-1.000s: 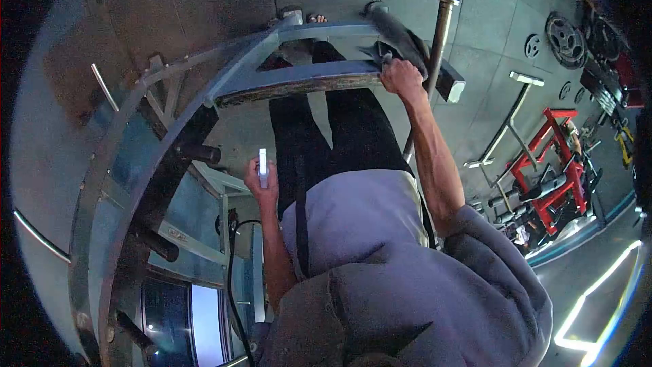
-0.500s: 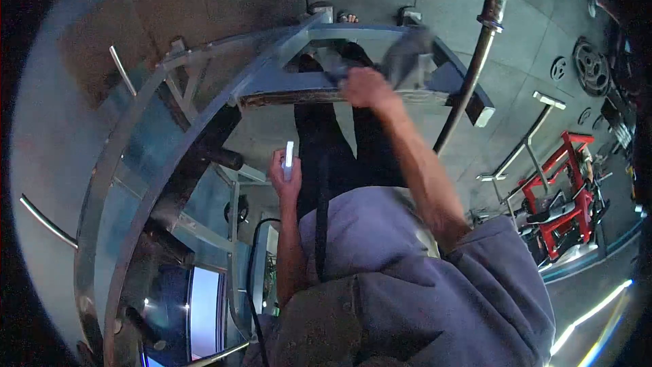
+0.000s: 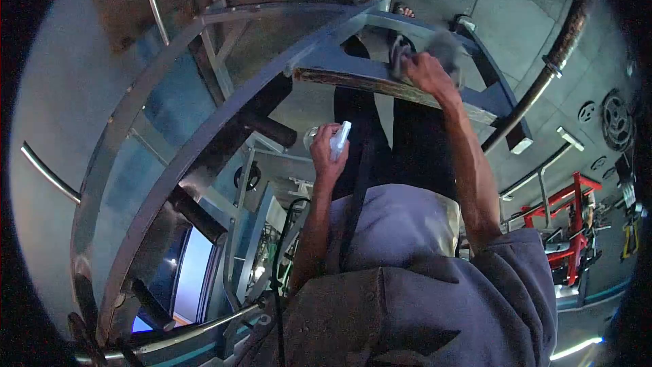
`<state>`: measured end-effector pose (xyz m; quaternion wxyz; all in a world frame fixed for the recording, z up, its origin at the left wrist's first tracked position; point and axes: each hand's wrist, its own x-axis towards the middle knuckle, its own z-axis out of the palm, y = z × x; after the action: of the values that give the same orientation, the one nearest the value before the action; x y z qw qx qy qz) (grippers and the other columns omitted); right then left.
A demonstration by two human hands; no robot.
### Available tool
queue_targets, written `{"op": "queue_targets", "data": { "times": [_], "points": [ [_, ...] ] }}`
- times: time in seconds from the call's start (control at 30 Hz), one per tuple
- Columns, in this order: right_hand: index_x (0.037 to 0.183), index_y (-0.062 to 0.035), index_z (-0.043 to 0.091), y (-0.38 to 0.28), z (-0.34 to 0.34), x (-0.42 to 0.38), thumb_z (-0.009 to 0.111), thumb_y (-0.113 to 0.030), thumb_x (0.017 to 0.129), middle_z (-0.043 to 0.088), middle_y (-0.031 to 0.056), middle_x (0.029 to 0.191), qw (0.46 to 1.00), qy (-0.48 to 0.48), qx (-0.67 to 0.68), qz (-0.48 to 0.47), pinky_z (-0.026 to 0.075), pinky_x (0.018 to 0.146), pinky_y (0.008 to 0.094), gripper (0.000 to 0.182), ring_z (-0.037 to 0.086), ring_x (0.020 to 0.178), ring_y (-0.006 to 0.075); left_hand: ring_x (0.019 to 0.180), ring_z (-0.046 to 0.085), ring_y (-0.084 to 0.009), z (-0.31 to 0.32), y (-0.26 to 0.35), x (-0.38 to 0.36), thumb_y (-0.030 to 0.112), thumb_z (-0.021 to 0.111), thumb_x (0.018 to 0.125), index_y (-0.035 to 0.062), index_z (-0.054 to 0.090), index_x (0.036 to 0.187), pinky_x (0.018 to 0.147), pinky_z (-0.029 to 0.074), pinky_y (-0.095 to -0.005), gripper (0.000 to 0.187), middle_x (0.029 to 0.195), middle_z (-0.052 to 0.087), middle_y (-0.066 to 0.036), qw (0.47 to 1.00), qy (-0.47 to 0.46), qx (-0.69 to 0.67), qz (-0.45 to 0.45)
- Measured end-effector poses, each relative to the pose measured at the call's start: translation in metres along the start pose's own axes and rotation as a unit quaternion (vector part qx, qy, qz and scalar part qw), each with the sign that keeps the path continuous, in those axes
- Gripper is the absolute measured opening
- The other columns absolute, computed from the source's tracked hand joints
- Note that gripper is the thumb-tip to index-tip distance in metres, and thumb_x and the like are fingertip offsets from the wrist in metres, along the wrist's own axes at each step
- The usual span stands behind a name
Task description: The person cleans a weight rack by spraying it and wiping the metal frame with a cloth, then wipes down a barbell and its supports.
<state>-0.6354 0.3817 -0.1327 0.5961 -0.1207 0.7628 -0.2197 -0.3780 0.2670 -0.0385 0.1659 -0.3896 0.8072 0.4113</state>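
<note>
My right hand point(image 3: 429, 75) is closed on a grey cloth point(image 3: 445, 51), which is blurred by motion. It presses the cloth onto the crossbar point(image 3: 367, 80) of a grey metal gym machine frame; the bar's near edge looks worn and brown. Lower and to the left, my left hand point(image 3: 327, 153) is wrapped around what looks like a white spray bottle point(image 3: 340, 138). The bottle's head points up and away from me, and its lower part is mostly hidden by the hand. The left hand is held in the air, apart from the frame.
Curved steel frame beams point(image 3: 197, 122) with dark pegs point(image 3: 272, 130) run along my left. A scratched metal bar point(image 3: 567, 41) slants down at the right. Beyond it are weight plates point(image 3: 616, 119) on the floor and a red machine point(image 3: 577, 224).
My right hand has moved the cloth along the crossbar. The view has shifted, so the frame and both hands appear further right. My left hand still grips the bottle, now tilted more.
</note>
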Motion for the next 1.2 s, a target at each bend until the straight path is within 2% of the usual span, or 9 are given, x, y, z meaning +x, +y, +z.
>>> {"op": "queue_targets", "data": {
  "times": [0.1, 0.2, 0.37, 0.67, 0.73, 0.83, 1.03, 1.1, 1.2],
  "points": [
    [0.101, 0.0033, 0.062, -0.063, 0.015, -0.003, 0.046, -0.045, 0.091, 0.064, 0.0242, 0.097, 0.975, -0.008, 0.209, -0.08, 0.046, 0.083, 0.0415, 0.052, 0.062, 0.094, 0.0337, 0.083, 0.057, -0.0333, 0.0, -0.012, -0.002, 0.012, 0.065, 0.071, 0.0044, 0.056, 0.099, 0.073, 0.046, -0.0398, 0.031, 0.092, 0.059, -0.014, 0.999, 0.02, -0.013, -0.025],
    [0.116, -0.0032, 0.057, -0.147, 0.061, -0.007, 0.043, -0.045, 0.093, 0.06, 0.0171, 0.114, 0.892, -0.191, 0.346, -0.221, 0.041, 0.094, 0.0395, 0.05, 0.056, 0.108, 0.0276, 0.086, 0.058, -0.0331, 0.009, -0.037, -0.015, 0.011, 0.065, 0.069, 0.0016, 0.055, 0.1, 0.076, 0.046, -0.0405, 0.034, 0.092, 0.058, -0.015, 0.992, 0.034, -0.064, -0.099],
    [0.12, -0.0038, 0.053, -0.17, 0.106, 0.033, 0.025, -0.045, 0.098, 0.039, 0.0183, 0.137, 0.89, -0.164, 0.09, -0.415, 0.023, 0.11, 0.0431, 0.055, 0.033, 0.13, 0.033, 0.085, 0.058, -0.0333, -0.007, -0.026, -0.005, 0.011, 0.064, 0.071, 0.001, 0.056, 0.1, 0.075, 0.046, -0.0402, 0.031, 0.092, 0.058, -0.016, 0.999, -0.004, 0.005, -0.051],
    [0.137, -0.0104, 0.038, -0.043, 0.144, 0.23, 0.024, -0.049, 0.096, 0.031, 0.015, 0.144, 0.959, -0.216, -0.133, -0.123, 0.017, 0.111, 0.049, 0.058, 0.023, 0.136, 0.0336, 0.085, 0.058, -0.0334, 0.009, -0.054, -0.001, 0.009, 0.062, 0.07, 0.0013, 0.057, 0.094, 0.076, 0.046, -0.0399, 0.025, 0.093, 0.059, -0.016, 0.999, -0.002, 0.035, -0.016],
    [0.139, -0.0124, 0.036, -0.028, 0.132, 0.248, 0.026, -0.048, 0.096, 0.031, 0.0137, 0.145, 0.959, -0.237, -0.136, -0.071, 0.017, 0.111, 0.0493, 0.057, 0.022, 0.136, 0.0347, 0.085, 0.059, -0.033, 0.018, -0.095, -0.028, 0.01, 0.063, 0.07, 0.0023, 0.057, 0.095, 0.074, 0.046, -0.04, 0.027, 0.092, 0.06, -0.014, 0.988, -0.018, -0.044, -0.148],
    [0.141, -0.0139, 0.032, 0.038, 0.135, 0.278, 0.033, -0.044, 0.095, 0.033, 0.0106, 0.144, 0.949, -0.202, -0.196, -0.144, 0.016, 0.11, 0.0528, 0.055, 0.023, 0.135, 0.0368, 0.086, 0.059, -0.0321, 0.013, -0.088, -0.029, 0.014, 0.064, 0.073, 0.0027, 0.057, 0.098, 0.075, 0.047, -0.0394, 0.029, 0.092, 0.06, -0.014, 0.996, 0.005, -0.046, -0.083],
    [0.138, -0.0262, 0.036, 0.197, 0.115, 0.284, 0.039, -0.041, 0.093, 0.033, 0.0042, 0.145, 0.936, -0.055, -0.346, -0.036, 0.026, 0.105, 0.0581, 0.047, 0.025, 0.134, 0.0354, 0.088, 0.06, -0.0301, 0.019, -0.058, -0.006, 0.016, 0.067, 0.075, 0.0023, 0.057, 0.101, 0.077, 0.048, -0.0387, 0.032, 0.096, 0.061, -0.015, 0.995, -0.061, 0.052, -0.062],
    [0.137, -0.0324, 0.037, 0.21, 0.064, 0.263, 0.036, -0.042, 0.094, 0.03, 0.0024, 0.146, 0.885, -0.164, -0.436, 0.006, 0.031, 0.103, 0.0563, 0.044, 0.024, 0.135, 0.0338, 0.088, 0.06, -0.0301, 0.02, -0.043, 0.007, 0.016, 0.067, 0.075, 0.0027, 0.057, 0.102, 0.077, 0.048, -0.039, 0.031, 0.098, 0.061, -0.015, 0.994, -0.067, 0.079, -0.023],
    [0.137, -0.0318, 0.036, 0.329, 0.047, 0.256, 0.036, -0.048, 0.092, 0.037, 0.0025, 0.141, 0.907, -0.087, -0.411, -0.007, 0.032, 0.1, 0.0571, 0.047, 0.033, 0.13, 0.0313, 0.088, 0.06, -0.0316, 0.027, -0.068, -0.019, 0.02, 0.064, 0.079, 0.0026, 0.059, 0.101, 0.077, 0.047, -0.0404, 0.029, 0.099, 0.061, -0.014, 0.995, -0.025, 0.099, -0.01]
  ]
}}
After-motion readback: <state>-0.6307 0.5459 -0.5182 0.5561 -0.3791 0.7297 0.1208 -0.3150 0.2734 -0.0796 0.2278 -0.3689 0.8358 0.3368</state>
